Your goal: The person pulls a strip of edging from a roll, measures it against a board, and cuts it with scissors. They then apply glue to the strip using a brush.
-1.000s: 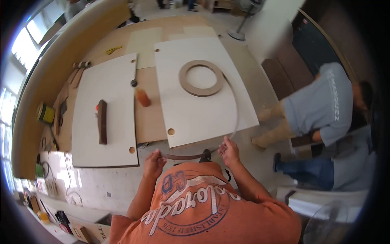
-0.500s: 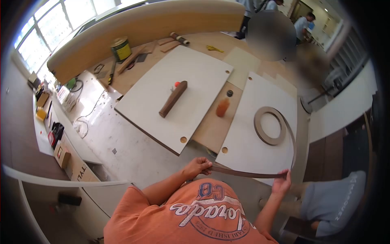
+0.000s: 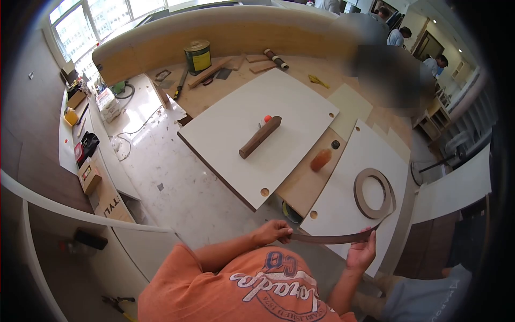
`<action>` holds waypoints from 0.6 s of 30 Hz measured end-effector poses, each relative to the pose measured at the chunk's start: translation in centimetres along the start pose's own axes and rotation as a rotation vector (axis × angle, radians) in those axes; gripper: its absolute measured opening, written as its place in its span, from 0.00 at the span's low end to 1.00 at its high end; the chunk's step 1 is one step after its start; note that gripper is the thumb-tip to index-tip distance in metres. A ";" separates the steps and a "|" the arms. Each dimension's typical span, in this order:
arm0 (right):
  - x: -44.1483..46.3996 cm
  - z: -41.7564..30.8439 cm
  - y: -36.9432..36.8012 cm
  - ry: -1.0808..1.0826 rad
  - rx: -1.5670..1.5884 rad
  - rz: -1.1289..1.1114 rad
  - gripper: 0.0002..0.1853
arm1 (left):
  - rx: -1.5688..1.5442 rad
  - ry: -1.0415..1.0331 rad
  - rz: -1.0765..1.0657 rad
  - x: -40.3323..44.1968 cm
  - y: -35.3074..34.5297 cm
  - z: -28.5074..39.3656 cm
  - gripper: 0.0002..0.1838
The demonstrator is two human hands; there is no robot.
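Observation:
My left hand (image 3: 274,232) pinches the end of a long brown strip of edge banding (image 3: 327,238) in front of my shirt. Farther along the same strip, my right hand (image 3: 361,252) grips it between thumb and fingers. Beyond the right hand the strip curves up to the roll of edge banding (image 3: 360,196), which lies flat on the right white panel (image 3: 338,189). On the left white panel (image 3: 225,129) rests a dark brown wooden block (image 3: 260,138), beside a small red-orange item (image 3: 267,118).
Between the panels an orange bottle (image 3: 321,160) stands by a small dark round item (image 3: 335,144). A tin can (image 3: 198,58), wood offcuts (image 3: 215,71) and yellow-handled tools (image 3: 318,81) lie toward the back. At lower right a person in a grey shirt (image 3: 429,295) is close by.
My view has shifted, so the workbench sits farther right and lower. My hands have come closer together along the strip, both still holding it. The grey-shirted person appears lower in view.

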State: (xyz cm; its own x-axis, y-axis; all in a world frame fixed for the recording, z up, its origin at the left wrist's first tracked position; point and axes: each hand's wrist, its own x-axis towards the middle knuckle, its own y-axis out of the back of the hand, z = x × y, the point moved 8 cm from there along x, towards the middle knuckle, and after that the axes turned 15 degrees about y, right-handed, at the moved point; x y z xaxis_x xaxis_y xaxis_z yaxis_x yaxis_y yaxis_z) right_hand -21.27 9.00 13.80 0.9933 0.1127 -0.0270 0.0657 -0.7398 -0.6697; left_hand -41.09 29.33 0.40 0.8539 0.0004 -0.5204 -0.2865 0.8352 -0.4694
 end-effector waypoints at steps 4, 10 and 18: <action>2.1 -0.8 2.8 0.006 0.029 0.013 0.10 | 0.051 0.008 0.119 -0.7 2.9 0.2 0.13; 5.4 0.9 6.3 -0.105 0.105 0.036 0.09 | 0.067 -0.218 0.453 -3.2 9.8 6.0 0.12; 6.2 3.2 4.4 -0.031 0.102 0.123 0.10 | 0.262 -0.429 1.087 -8.6 28.9 19.7 0.09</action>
State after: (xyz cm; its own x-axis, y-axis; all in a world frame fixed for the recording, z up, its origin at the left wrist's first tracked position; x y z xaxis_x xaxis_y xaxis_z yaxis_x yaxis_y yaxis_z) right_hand -15.10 8.56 8.37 0.9897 0.0466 -0.1356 -0.0683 -0.6783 -0.7316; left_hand -48.11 64.29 5.37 0.3087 0.9173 -0.2514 -0.8934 0.3704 0.2544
